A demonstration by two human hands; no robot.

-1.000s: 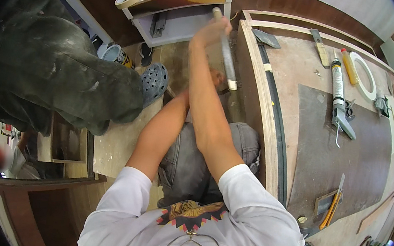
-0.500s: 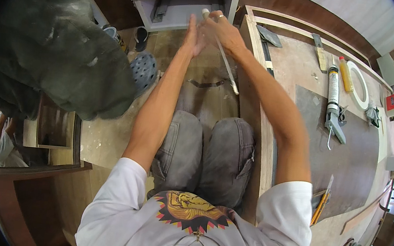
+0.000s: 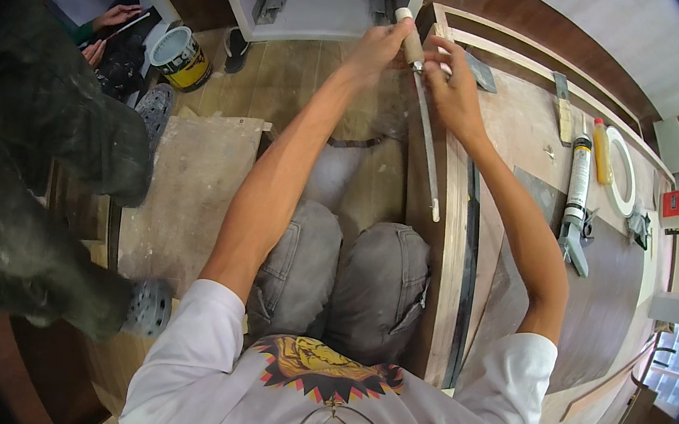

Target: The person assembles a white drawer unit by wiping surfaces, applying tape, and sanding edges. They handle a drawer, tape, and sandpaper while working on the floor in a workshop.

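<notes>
Near the top centre, my left hand (image 3: 377, 51) is closed around the tan handle of a long thin tool (image 3: 429, 143). Its handle has a white end, and a narrow pale shaft slants down to a white tip. My right hand (image 3: 454, 87) is just right of the handle's lower end, its fingers curled near the shaft. Something small and pale shows between those fingers, too small to name. The tool's tip hangs beside the wooden frame's edge, above my right knee.
At right, a wooden-framed panel (image 3: 505, 118) carries a caulking gun (image 3: 579, 185), a yellow bottle (image 3: 601, 154), a white ring (image 3: 622, 173) and a scraper (image 3: 564, 112). A white drawer cabinet (image 3: 318, 29) stands ahead. A bucket (image 3: 181, 60), a board (image 3: 191, 195) and a co-worker's legs (image 3: 81, 124) are left.
The tool has moved right, and my left hand now grips its handle. My right hand has shifted right and down. The co-worker's legs have moved left, uncovering the bucket, the board and another person.
</notes>
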